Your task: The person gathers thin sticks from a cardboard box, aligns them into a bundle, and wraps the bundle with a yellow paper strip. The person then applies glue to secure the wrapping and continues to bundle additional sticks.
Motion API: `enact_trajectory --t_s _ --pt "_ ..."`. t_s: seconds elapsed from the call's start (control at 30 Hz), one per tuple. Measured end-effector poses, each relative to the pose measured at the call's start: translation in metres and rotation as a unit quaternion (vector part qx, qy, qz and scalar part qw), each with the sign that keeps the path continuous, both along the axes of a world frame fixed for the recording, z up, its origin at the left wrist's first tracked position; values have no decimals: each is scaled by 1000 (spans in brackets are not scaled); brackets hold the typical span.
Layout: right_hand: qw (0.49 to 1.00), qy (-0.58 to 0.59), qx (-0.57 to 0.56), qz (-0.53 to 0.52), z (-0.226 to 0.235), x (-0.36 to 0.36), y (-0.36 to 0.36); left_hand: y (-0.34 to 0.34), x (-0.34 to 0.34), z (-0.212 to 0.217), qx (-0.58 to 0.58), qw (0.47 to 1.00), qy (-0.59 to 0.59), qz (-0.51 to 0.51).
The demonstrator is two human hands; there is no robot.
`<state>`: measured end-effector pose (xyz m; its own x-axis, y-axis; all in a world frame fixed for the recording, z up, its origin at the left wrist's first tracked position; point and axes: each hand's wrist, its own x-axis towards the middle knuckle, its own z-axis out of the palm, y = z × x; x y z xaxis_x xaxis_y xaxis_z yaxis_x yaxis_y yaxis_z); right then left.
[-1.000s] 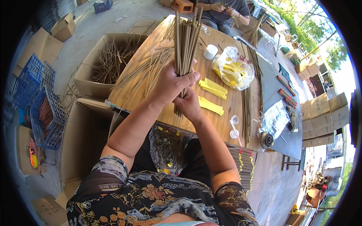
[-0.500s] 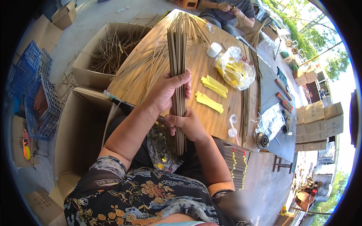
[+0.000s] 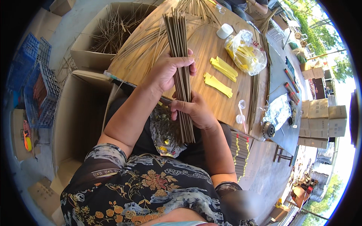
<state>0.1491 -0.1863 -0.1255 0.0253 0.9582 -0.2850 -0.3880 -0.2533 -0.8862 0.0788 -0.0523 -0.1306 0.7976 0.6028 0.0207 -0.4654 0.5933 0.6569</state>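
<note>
A thick bundle of thin brown sticks (image 3: pixel 181 84) stands nearly upright in front of me, its top leaning slightly left. My left hand (image 3: pixel 171 69) wraps round its upper half, thumb across the front. Lower down, my right hand (image 3: pixel 194 111) grips the same bundle from the right, thumb over the sticks. The bundle's bottom end hangs above my lap, beside a clear plastic bag (image 3: pixel 164 130) with bits of yellow in it. Two stacks of yellow paper strips (image 3: pixel 218 85) lie on the wooden table (image 3: pixel 196 49) to the right of the bundle.
Loose sticks (image 3: pixel 147 49) spread over the table's left part. A clear bag of yellow strips (image 3: pixel 247 54) and a white jar (image 3: pixel 224 31) sit farther right. Cardboard boxes (image 3: pixel 77 124) stand at the left; one holds scrap sticks. Across the table, another person (image 3: pixel 258 6) is partly visible.
The bundle has tipped, its top going left and its bottom right, with both hands still round it. My view has shifted, so the table sits higher and farther right.
</note>
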Motion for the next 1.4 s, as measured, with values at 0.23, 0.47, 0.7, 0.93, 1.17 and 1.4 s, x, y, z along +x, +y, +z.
enact_trajectory --t_s 0.23,0.47,0.7,0.93,1.17,1.4 --pt "994 103 -26 32 -2 2 -5 2 -1 -2 -58 997 -17 -46" --pt "999 -40 -21 -5 -8 -5 -3 5 -2 -8 27 999 42 10" --pt "990 139 -26 6 -6 0 -9 11 -7 -4 -92 992 -35 -79" --pt "972 235 -22 16 -9 6 -12 15 -6 -8 -145 975 -114 -125" --pt "981 191 -31 0 -8 2 -12 9 -6 -2 -89 992 -46 -78" --pt "981 189 -17 26 -13 5 -13 11 -5 -7 -91 983 -107 -116"
